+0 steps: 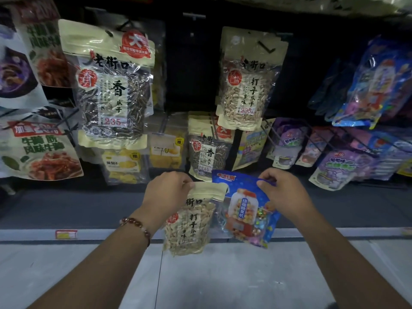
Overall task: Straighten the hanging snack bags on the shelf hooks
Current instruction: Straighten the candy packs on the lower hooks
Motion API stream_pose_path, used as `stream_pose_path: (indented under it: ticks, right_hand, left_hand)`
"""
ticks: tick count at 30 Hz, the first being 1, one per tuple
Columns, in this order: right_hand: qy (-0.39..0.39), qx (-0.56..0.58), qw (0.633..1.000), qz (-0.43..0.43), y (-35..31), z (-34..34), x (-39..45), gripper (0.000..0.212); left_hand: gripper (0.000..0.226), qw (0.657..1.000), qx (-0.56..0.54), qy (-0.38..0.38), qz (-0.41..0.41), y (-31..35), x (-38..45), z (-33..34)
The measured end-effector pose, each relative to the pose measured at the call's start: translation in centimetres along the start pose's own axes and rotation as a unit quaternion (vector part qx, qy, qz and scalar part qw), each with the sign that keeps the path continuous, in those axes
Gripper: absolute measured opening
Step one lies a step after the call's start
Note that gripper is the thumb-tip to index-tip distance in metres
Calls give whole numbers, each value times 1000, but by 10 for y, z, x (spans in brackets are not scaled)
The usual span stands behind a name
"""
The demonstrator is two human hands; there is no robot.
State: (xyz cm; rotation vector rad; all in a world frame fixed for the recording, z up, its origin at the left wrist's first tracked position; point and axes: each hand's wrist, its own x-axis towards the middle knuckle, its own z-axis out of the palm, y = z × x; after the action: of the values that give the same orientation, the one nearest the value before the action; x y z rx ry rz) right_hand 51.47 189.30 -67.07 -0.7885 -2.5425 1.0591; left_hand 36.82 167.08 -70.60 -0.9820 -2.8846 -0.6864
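Both hands are out in front of a dim shop shelf hung with snack bags. The left hand (166,192), with a beaded bracelet (136,227) on its wrist, is closed on the top left corner of a cream bag of pale seeds (189,221), which hangs down from the grip, tilted slightly, clear of the hooks. The right hand (283,192) pinches the upper right edge of a blue candy bag (247,210) printed with a gumball machine; this bag leans to the right and lies just beside the pale seed bag, their inner edges touching or overlapping. Above them, a large bag of dark sunflower seeds (111,90) hangs on a hook at upper left, skewed so that its top leans left. A matching bag of pale seeds (247,79) hangs at upper centre-right, roughly upright. Lower down, a smaller dark seed bag (207,150) hangs just behind the held bags, with yellow dried-fruit packs (165,150) to its left. Green-lettered meat snack bags (40,150) fill the far left, and purple bags (334,168) and blue bags (376,85) crowd the right. A grey shelf edge (111,234) carrying a red-and-yellow price tag (66,234) runs below the hands, above the pale floor (223,275).
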Motion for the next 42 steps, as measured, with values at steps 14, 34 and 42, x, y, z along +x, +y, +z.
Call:
stream_pose_path:
  ticks: [14,34,42]
  right_hand:
    - [72,52,995,-41,39,-43,36,20]
    - [39,40,998,-41,49,-43,28,21]
    - [46,45,997,-33,62,-40,40,16]
  left_hand:
    - [26,967,-185,173,-23,40,108,52]
    - [18,919,-351,99,-149,40,149,59]
    - [23,971,-71,227,-2,40,139,69]
